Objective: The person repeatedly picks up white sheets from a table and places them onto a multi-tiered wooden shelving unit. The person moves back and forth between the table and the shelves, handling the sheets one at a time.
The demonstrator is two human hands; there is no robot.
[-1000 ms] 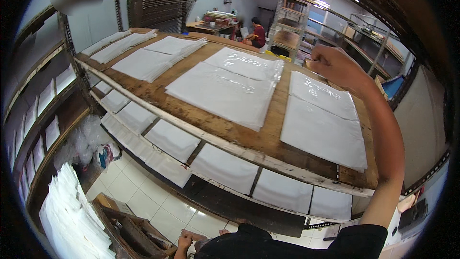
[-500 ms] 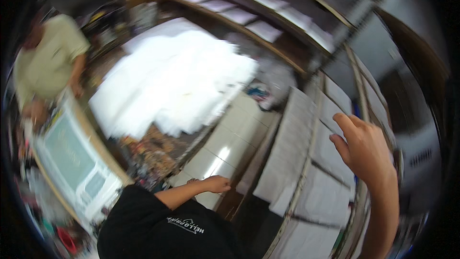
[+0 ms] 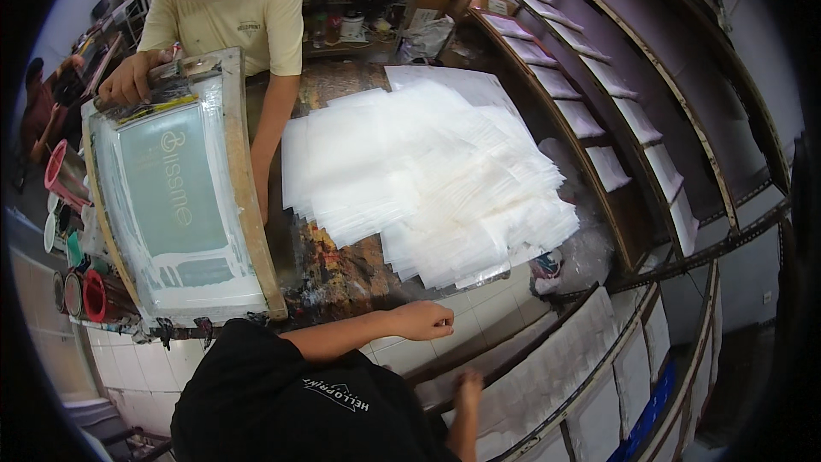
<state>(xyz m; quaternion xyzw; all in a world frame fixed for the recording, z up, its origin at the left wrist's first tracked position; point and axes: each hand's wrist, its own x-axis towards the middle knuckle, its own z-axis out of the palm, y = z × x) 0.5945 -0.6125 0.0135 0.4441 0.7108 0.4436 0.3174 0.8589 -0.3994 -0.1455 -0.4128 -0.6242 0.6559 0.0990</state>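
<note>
Left grip (image 3: 423, 321) curls its fingers inward, nothing visible in it, just past the near edge of a paint-stained tabletop (image 3: 329, 263) in the head camera's view. The right grip (image 3: 468, 383), blurred, hangs lower, beside a low rack (image 3: 599, 376); whether it is spread or pressed together cannot be told. White sheets (image 3: 547, 376) lie in rows on the rack, to the right of that grip, while a loose, overlapping pile (image 3: 428, 175) of white sheets spreads across the tabletop, beyond the left grip. Across from the wearer, a co-worker (image 3: 278, 26) in a pale yellow shirt has one hand (image 3: 132, 77) on the top of a tilted printing screen (image 3: 175, 197), wood-framed with a green-grey panel; the other arm reaches down behind it. Pink and red buckets (image 3: 103, 298) stand left of the screen. At upper right, long shelves (image 3: 701, 98) carry more white sheets; pale tiles (image 3: 496, 312) cover the floor below.
</note>
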